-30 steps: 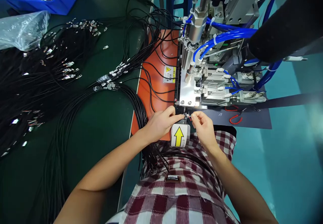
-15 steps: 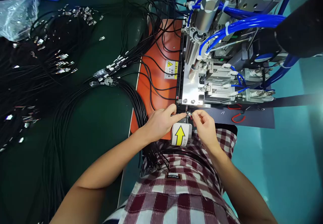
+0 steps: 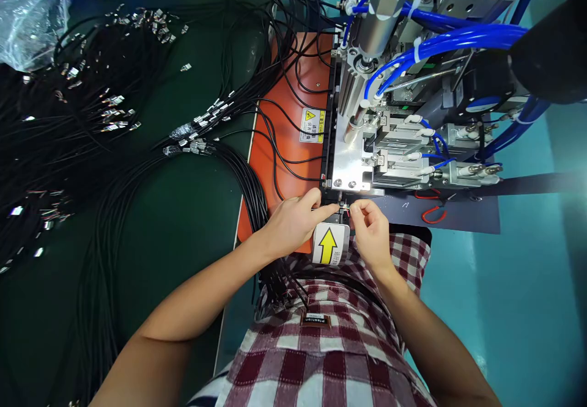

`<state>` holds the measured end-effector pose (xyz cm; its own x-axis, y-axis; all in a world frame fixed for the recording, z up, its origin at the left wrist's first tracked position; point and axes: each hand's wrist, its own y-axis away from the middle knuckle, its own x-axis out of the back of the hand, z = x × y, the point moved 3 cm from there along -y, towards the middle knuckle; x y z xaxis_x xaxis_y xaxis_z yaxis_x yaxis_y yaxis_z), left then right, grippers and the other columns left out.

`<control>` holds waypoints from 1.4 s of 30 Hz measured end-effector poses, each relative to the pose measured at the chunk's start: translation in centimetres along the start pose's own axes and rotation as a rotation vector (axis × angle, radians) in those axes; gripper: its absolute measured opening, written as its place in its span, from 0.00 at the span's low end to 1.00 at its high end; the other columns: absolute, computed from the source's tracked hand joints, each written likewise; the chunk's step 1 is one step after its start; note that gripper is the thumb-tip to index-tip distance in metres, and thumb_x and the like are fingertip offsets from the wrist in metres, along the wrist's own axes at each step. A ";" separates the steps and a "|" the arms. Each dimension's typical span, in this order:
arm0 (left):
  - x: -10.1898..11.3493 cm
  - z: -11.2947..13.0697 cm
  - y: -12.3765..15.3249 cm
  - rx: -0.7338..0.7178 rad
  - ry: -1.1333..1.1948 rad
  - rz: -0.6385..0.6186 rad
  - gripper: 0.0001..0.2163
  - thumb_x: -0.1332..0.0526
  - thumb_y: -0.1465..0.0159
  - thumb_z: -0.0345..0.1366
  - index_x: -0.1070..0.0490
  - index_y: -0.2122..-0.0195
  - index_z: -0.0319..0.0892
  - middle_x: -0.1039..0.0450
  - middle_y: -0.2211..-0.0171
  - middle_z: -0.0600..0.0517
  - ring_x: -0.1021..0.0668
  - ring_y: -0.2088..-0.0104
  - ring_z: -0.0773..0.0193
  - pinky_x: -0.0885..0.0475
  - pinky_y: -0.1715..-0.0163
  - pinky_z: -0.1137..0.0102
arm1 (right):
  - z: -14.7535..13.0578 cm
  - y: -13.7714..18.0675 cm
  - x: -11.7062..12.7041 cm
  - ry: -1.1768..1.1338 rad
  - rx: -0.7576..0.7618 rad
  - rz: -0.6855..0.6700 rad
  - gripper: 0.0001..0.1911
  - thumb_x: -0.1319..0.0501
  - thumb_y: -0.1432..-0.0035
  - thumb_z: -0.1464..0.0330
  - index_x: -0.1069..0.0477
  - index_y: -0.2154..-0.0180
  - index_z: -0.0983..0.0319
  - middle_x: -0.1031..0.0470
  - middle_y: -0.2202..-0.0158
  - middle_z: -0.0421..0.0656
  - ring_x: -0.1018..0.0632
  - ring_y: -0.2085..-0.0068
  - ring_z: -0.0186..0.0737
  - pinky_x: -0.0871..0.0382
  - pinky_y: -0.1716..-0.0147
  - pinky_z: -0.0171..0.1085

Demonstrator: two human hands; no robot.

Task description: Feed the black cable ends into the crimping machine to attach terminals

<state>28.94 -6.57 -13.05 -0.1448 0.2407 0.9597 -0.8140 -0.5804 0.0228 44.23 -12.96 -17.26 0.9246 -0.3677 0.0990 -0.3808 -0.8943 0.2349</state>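
Observation:
A small metal cable connector [image 3: 345, 206] with a bit of red wire lies at the near end of the machine's dark track. My left hand [image 3: 296, 220] reaches in from the left, thumb and index finger apart, with the index fingertip touching the connector's left side. Its other fingers are curled under and partly hidden. On the other side, my right hand [image 3: 372, 231] pinches the connector's right end between thumb and index finger. Just below sits a plate with a yellow arrow [image 3: 327, 247].
The machine [image 3: 351, 162] with metal cylinders and blue air hoses [image 3: 463, 37] stands ahead. Black cables [image 3: 250, 181] cross the orange board [image 3: 293, 98]. More cables with metal ends [image 3: 114, 113] lie on the dark green table [image 3: 197, 230]. Red-handled scissors [image 3: 433, 214] rest at right.
The whole view has shifted very slightly. Both hands keep the same grip and place at the connector.

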 end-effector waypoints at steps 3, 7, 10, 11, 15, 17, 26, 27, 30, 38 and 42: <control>0.0 0.0 0.0 0.001 -0.003 0.012 0.17 0.49 0.33 0.29 0.30 0.47 0.47 0.35 0.65 0.50 0.27 0.70 0.66 0.29 0.71 0.72 | -0.1 0.1 -0.1 0.016 -0.001 0.014 0.11 0.43 0.39 0.62 0.36 0.70 0.60 0.40 0.77 0.36 0.39 0.76 0.33 0.44 0.76 0.35; -0.1 0.0 0.1 0.001 -0.006 0.023 0.17 0.49 0.33 0.29 0.30 0.47 0.48 0.35 0.65 0.50 0.27 0.70 0.67 0.30 0.70 0.73 | 0.0 0.1 -0.2 0.023 -0.008 0.010 0.11 0.43 0.39 0.61 0.37 0.71 0.60 0.40 0.77 0.36 0.39 0.76 0.34 0.44 0.76 0.36; -0.1 0.0 0.1 0.003 -0.007 0.025 0.17 0.49 0.33 0.30 0.30 0.47 0.48 0.35 0.65 0.50 0.27 0.70 0.66 0.30 0.71 0.72 | 0.2 0.1 -0.1 0.018 -0.011 0.004 0.11 0.43 0.39 0.61 0.37 0.70 0.60 0.40 0.77 0.36 0.39 0.76 0.34 0.44 0.76 0.36; -0.1 0.0 0.1 0.003 -0.008 0.025 0.17 0.50 0.33 0.30 0.30 0.47 0.48 0.35 0.65 0.50 0.27 0.70 0.66 0.30 0.71 0.72 | 0.2 0.0 -0.1 0.018 -0.010 0.005 0.11 0.43 0.39 0.61 0.37 0.70 0.60 0.40 0.77 0.36 0.38 0.76 0.34 0.44 0.76 0.36; -0.1 -0.1 0.1 -0.005 -0.009 0.033 0.17 0.49 0.34 0.30 0.30 0.47 0.48 0.35 0.65 0.50 0.27 0.70 0.66 0.30 0.72 0.72 | 0.2 0.0 0.1 0.022 -0.015 -0.003 0.11 0.42 0.39 0.61 0.36 0.70 0.60 0.39 0.77 0.36 0.38 0.76 0.34 0.44 0.76 0.36; -0.2 -0.1 0.1 -0.009 -0.004 0.042 0.17 0.49 0.34 0.30 0.30 0.47 0.48 0.35 0.65 0.49 0.27 0.70 0.66 0.29 0.71 0.72 | 0.1 0.0 0.1 0.011 -0.032 -0.020 0.11 0.42 0.39 0.61 0.36 0.70 0.60 0.40 0.78 0.36 0.39 0.76 0.34 0.44 0.77 0.36; 0.0 -0.1 0.1 0.000 0.023 0.037 0.16 0.49 0.33 0.30 0.29 0.48 0.47 0.35 0.65 0.49 0.26 0.68 0.65 0.29 0.70 0.72 | -0.1 -0.1 0.2 -0.024 -0.052 -0.036 0.12 0.41 0.40 0.59 0.35 0.70 0.59 0.39 0.78 0.36 0.38 0.77 0.34 0.44 0.77 0.36; 0.0 -0.1 0.1 0.002 0.022 0.037 0.16 0.50 0.33 0.30 0.29 0.48 0.47 0.35 0.65 0.49 0.27 0.69 0.65 0.29 0.70 0.72 | -0.1 -0.1 0.2 -0.022 -0.053 -0.035 0.12 0.41 0.40 0.59 0.35 0.70 0.59 0.39 0.78 0.36 0.38 0.76 0.34 0.44 0.77 0.36; -0.1 -0.1 0.1 0.002 0.021 0.039 0.16 0.50 0.33 0.31 0.29 0.48 0.47 0.35 0.65 0.49 0.27 0.69 0.66 0.29 0.70 0.72 | -0.1 -0.1 0.1 -0.010 -0.056 -0.042 0.12 0.41 0.40 0.59 0.36 0.70 0.59 0.39 0.78 0.36 0.38 0.76 0.34 0.43 0.77 0.36; -0.1 -0.1 0.1 0.014 0.032 0.032 0.16 0.49 0.33 0.31 0.29 0.48 0.48 0.35 0.65 0.49 0.27 0.69 0.65 0.29 0.70 0.71 | -0.2 0.0 0.1 0.029 -0.042 -0.018 0.11 0.42 0.39 0.60 0.36 0.70 0.60 0.39 0.78 0.36 0.38 0.76 0.34 0.43 0.77 0.36; 0.1 0.0 0.0 0.027 0.035 0.019 0.17 0.50 0.33 0.30 0.29 0.48 0.48 0.35 0.64 0.49 0.27 0.69 0.65 0.29 0.70 0.71 | -0.1 0.1 -0.2 0.053 0.010 0.044 0.10 0.43 0.39 0.62 0.36 0.70 0.60 0.39 0.75 0.37 0.38 0.75 0.34 0.42 0.75 0.36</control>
<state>28.90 -6.58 -12.99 -0.1800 0.2562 0.9497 -0.7957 -0.6055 0.0125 44.03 -12.97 -17.12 0.9054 -0.3930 0.1607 -0.4210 -0.8801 0.2194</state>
